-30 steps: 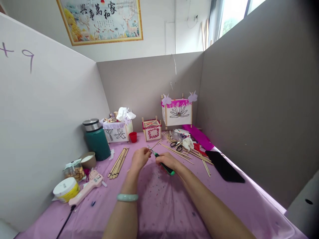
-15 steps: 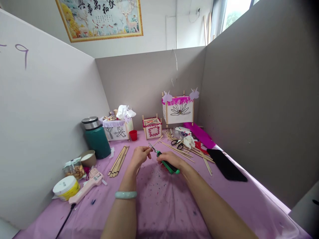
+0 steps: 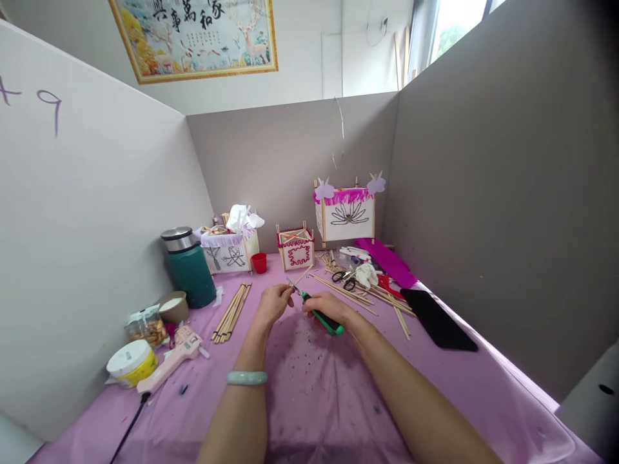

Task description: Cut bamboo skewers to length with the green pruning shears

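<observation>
My left hand [image 3: 275, 304] pinches the end of a thin wooden stick [image 3: 302, 277], which points up and to the right. My right hand [image 3: 326, 310] grips a pair of green-handled cutters [image 3: 325, 321]. Their metal tips [image 3: 292, 284] lie at the stick near my left fingertips. The hands are close together above the pink cloth [image 3: 309, 393]. My fingers hide part of the stick and the cutter handles. A pale green bangle [image 3: 246, 377] circles my left wrist.
Wooden sticks [image 3: 231, 321] lie bundled left of my hands, more [image 3: 360, 295] to the right beside black-handled scissors [image 3: 343, 279]. Paper lanterns [image 3: 345, 219] and a red cup [image 3: 259, 262] stand behind. A pink glue gun [image 3: 169, 364] and green flask [image 3: 189, 270] stand left.
The view has rolled and shifted slightly. The cutters' handle has swung a little, and my hands stay close together with the stick between them.
</observation>
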Demonstrator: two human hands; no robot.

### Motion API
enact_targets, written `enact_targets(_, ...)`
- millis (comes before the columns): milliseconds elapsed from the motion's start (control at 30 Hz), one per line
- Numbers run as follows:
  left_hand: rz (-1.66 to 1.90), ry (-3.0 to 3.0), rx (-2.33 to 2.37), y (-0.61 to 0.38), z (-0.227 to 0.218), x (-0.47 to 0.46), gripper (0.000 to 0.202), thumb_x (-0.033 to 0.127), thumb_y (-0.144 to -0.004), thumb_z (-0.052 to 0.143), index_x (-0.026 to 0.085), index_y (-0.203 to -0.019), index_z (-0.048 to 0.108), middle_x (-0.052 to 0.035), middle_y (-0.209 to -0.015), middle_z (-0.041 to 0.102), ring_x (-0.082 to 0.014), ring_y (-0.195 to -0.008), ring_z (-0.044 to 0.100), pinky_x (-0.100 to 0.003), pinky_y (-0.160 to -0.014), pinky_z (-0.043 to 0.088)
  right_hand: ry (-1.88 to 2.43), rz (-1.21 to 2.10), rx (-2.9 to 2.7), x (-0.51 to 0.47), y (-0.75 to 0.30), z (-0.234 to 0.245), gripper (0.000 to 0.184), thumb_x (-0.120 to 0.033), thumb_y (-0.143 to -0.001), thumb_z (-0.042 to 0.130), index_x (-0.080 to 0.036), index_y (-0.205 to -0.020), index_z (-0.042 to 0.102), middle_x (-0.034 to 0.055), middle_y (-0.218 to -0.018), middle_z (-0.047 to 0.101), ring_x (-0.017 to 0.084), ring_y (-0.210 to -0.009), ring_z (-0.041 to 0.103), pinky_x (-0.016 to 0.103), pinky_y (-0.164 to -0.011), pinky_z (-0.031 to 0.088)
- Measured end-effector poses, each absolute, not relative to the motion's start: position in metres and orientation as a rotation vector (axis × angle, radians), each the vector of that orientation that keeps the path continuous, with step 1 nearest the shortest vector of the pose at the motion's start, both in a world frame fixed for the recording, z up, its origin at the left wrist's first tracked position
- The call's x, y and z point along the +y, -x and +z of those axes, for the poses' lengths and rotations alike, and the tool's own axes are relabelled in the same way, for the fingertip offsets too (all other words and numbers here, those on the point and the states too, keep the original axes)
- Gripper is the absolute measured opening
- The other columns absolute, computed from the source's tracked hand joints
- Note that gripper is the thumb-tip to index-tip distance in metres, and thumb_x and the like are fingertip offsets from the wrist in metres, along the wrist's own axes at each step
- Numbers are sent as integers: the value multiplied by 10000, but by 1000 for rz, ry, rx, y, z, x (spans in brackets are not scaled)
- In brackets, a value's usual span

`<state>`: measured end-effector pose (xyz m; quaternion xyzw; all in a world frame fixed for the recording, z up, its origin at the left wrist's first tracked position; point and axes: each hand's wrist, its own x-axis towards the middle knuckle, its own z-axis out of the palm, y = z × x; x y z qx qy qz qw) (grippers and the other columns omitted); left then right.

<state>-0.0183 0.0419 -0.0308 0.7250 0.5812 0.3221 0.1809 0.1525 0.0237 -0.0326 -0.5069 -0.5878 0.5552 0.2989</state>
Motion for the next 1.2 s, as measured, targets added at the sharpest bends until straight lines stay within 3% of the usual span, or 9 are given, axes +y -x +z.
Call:
enact_targets(167, 935, -1990, 2089, 21, -33, 43, 288, 329, -894, 430, 195, -961, 677, -81, -805, 711, -185, -784, 630, -261, -691, 384, 1347, 1363, -1735, 19, -164, -34, 302, -461, -715, 611, -162, -751, 625, 11, -697, 613, 109, -540, 535, 215, -480, 369)
enact_targets(300, 883, -1956, 2100, 24, -34, 43, 239, 321, -897, 447, 230, -956, 659, -52, -819, 718, -180, -803, 631, -258, -694, 377, 1715, 604, -1972, 16, -167, -50, 441, -570, -670, 649, -156, -821, 671, 99, -831, 658, 245, -824, 596, 298, -680, 409)
enact_targets(433, 887, -2088, 2019, 19, -34, 39, 262, 341, -906, 435, 242, -918, 678, -41, -869, 720, -182, -805, 624, -258, -660, 356, 1854, 94, -2022, 16, -163, -67, 661, -645, -644, 655, -104, -1023, 676, 220, -1122, 603, 380, -1116, 471, 455, -890, 345)
enact_targets(500, 864, -2168, 2031, 16, -34, 37, 271, 338, -906, 438, 234, -931, 688, -60, -905, 716, -191, -830, 621, -264, -668, 356, 1811, 56, -2001, 15, -161, -68, 640, -663, -717, 588, -111, -1028, 680, 215, -1118, 600, 371, -1115, 459, 466, -899, 332)
enact_targets(600, 848, -2279, 2024, 11, -35, 34, 276, 319, -909, 437, 220, -942, 692, -82, -965, 708, -198, -890, 616, -269, -707, 365, 1651, -113, -1845, 13, -161, -59, 482, -550, -861, 489, -151, -1066, 665, 173, -1127, 592, 312, -1090, 455, 435, -919, 312)
enact_targets(700, 779, -2367, 1926, 5, -36, 31, 289, 324, -916, 423, 219, -937, 692, -84, -946, 709, -193, -882, 622, -265, -726, 371, 1419, -291, -1816, 13, -161, -52, 379, -420, -881, 535, -189, -1171, 613, 131, -1215, 561, 280, -1145, 415, 429, -998, 241)
enact_targets(800, 691, -2416, 1813, -1, -37, 28, 318, 329, -929, 396, 224, -912, 696, -74, -882, 713, -176, -813, 631, -257, -713, 370, 1298, -349, -1926, 17, -160, -55, 267, -355, -904, 525, -198, -1084, 644, 96, -1086, 622, 246, -1086, 456, 432, -1043, 179)
enact_targets(900, 709, -2455, 1780, -3, -38, 27, 292, 346, -917, 427, 239, -924, 699, -58, -886, 719, -179, -808, 635, -260, -699, 368, 1290, -346, -1988, 24, -160, -64, 222, -319, -935, 482, -196, -941, 667, 63, -891, 639, 213, -918, 496, 383, -962, 263)
enact_targets(1200, 729, -2546, 1854, -4, -39, 23, 289, 379, -912, 447, 269, -923, 715, -57, -898, 709, -195, -817, 633, -278, -671, 355, 1329, -427, -1975, 23, -156, -66, 255, -330, -949, 459, -183, -857, 647, 65, -856, 626, 210, -870, 486, 355, -797, 273)
